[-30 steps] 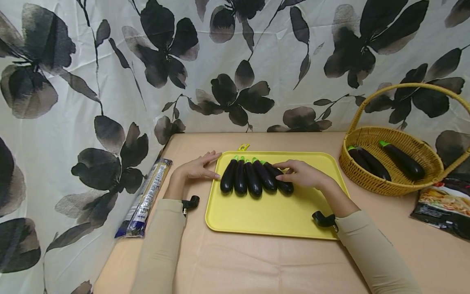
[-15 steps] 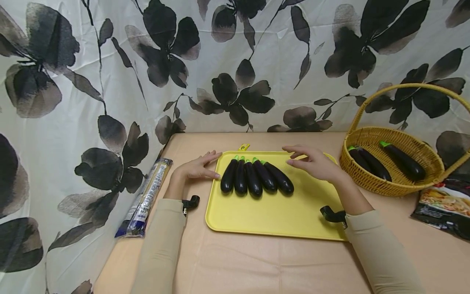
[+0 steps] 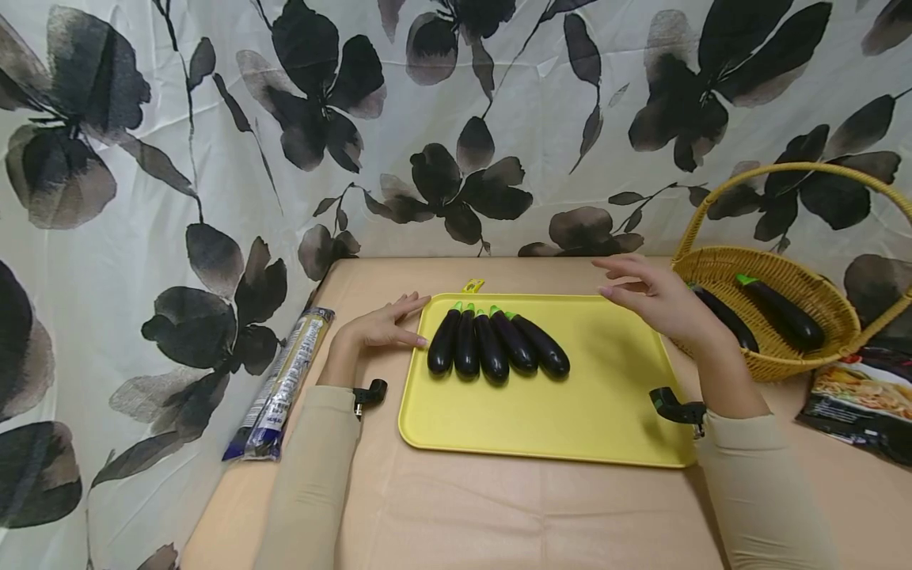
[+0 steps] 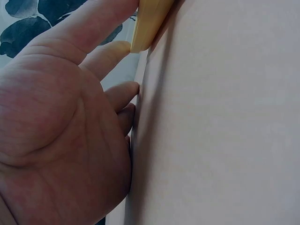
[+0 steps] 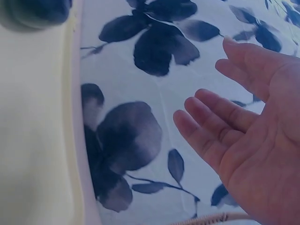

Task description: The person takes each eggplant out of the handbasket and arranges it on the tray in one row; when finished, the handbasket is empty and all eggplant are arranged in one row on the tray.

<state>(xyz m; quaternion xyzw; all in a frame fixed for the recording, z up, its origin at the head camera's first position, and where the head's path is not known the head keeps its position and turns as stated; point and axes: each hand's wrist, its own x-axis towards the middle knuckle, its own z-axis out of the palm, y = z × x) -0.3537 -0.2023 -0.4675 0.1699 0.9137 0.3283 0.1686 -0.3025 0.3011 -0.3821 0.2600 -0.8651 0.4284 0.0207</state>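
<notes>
Several dark purple eggplants with green tops lie side by side on the yellow tray, towards its left. My left hand rests at the tray's left edge with fingers extended. In the left wrist view, fingertips of the left hand touch the side of the tray. Above the tray's back right corner, my right hand is raised, holding nothing. Its fingers are loosely extended in the right wrist view. Beside it, the wicker basket holds more eggplants, partly hidden by the hand.
A long printed packet lies left of the left forearm. A black food package sits at the right below the basket. Behind the tray is a small yellow item. A floral cloth hangs behind the table.
My right hand has let go of the rightmost eggplant on the tray and moved right and up towards the basket. The left hand and the eggplants on the tray stay put.
</notes>
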